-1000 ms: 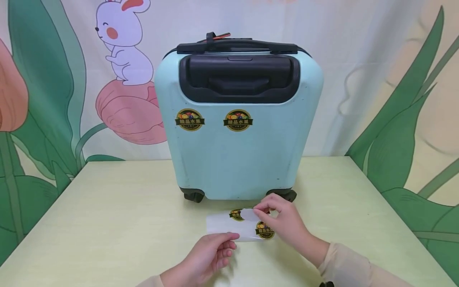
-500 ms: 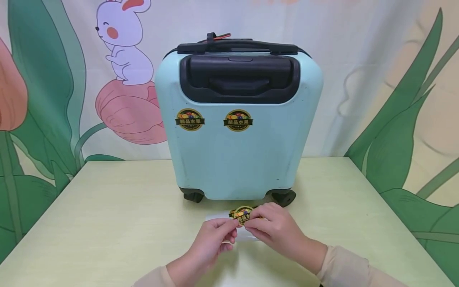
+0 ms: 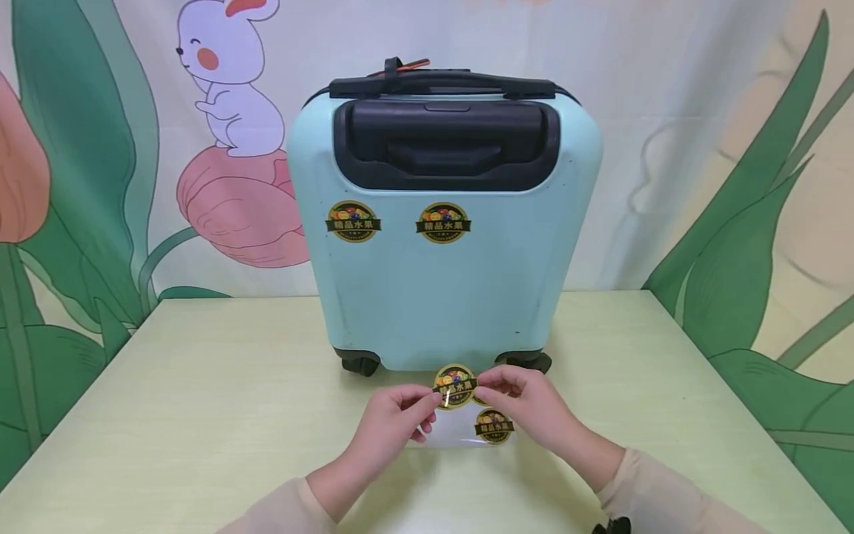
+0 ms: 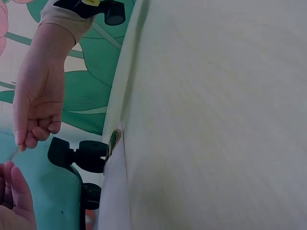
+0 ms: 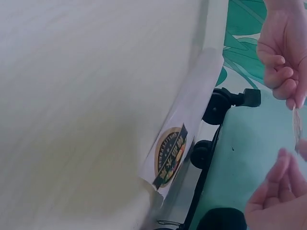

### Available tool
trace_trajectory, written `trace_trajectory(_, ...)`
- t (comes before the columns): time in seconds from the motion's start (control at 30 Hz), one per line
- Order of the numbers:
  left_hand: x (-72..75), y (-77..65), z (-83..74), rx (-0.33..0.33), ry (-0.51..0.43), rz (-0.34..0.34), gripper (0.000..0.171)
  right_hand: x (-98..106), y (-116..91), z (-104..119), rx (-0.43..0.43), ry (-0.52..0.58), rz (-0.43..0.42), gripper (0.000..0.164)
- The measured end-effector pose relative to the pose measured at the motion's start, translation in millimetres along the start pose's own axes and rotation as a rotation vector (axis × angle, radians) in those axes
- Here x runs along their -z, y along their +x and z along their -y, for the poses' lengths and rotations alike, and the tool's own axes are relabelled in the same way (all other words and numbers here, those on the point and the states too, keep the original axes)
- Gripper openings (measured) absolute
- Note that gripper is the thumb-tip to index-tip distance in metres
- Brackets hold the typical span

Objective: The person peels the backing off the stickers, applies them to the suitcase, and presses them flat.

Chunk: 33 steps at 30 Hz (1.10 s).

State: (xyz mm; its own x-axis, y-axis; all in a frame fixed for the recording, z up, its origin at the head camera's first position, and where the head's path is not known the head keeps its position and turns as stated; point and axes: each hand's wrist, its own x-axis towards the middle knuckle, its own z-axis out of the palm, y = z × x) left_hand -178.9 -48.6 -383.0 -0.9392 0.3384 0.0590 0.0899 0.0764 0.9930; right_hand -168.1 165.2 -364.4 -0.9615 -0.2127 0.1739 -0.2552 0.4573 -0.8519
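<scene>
A round black-and-gold fruit sticker (image 3: 455,382) is held upright between both hands, above a white backing sheet (image 3: 443,436) on the table. My left hand (image 3: 395,421) pinches its left edge between thumb and forefinger. My right hand (image 3: 530,400) pinches the right edge the same way. In the right wrist view the held sticker (image 5: 297,125) shows edge-on between the fingertips. Another sticker (image 3: 494,426) lies on the sheet's right part, and one more is mostly hidden behind the right fingers. The light-blue suitcase (image 3: 443,304) stands upright just behind, bearing two matching stickers (image 3: 353,222) below its handle recess.
The suitcase stands on dark wheels (image 3: 360,365) on a pale yellow-green table (image 3: 233,400). Behind it hangs a cloth backdrop (image 3: 700,148) printed with plants and a rabbit. A dark wrist device (image 3: 611,526) shows at the right sleeve.
The right hand has brought the sticker left from the sheet's right side to the left hand, which now pinches it too. Both hands have then raised it slightly, turning its printed face into view.
</scene>
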Motion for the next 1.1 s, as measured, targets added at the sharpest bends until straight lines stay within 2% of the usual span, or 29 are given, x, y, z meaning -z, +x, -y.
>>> trace_trajectory(0.1,-0.4,3.3,-4.0,-0.078,0.079,0.011,0.019,2,0,1,0.002,0.037,-0.029,0.013)
trace_trajectory(0.37,0.1,5.3,-21.7,-0.243,0.268,-0.028,0.012,5,1,7,0.089,0.0,-0.111,0.008)
trace_trajectory(0.47,2.0,9.4,-22.6,-0.314,0.345,-0.046,0.013,6,1,9,0.169,-0.081,-0.178,0.004)
trace_trajectory(0.57,3.9,11.2,-31.2,-0.388,0.428,-0.073,0.015,7,2,13,0.286,-0.153,-0.256,0.003)
trace_trajectory(0.73,8.6,14.4,-47.8,-0.514,0.566,-0.162,0.013,19,1,23,0.389,-0.173,-0.376,0.007)
trace_trajectory(0.87,11.4,18.6,-60.5,-0.65,0.719,-0.243,0.013,32,1,28,0.383,-0.14,-0.429,0.005)
trace_trajectory(1.1,9.6,29.6,-86.5,-0.976,0.92,-0.366,0.016,42,2,32,0.333,-0.067,-0.358,0.004)
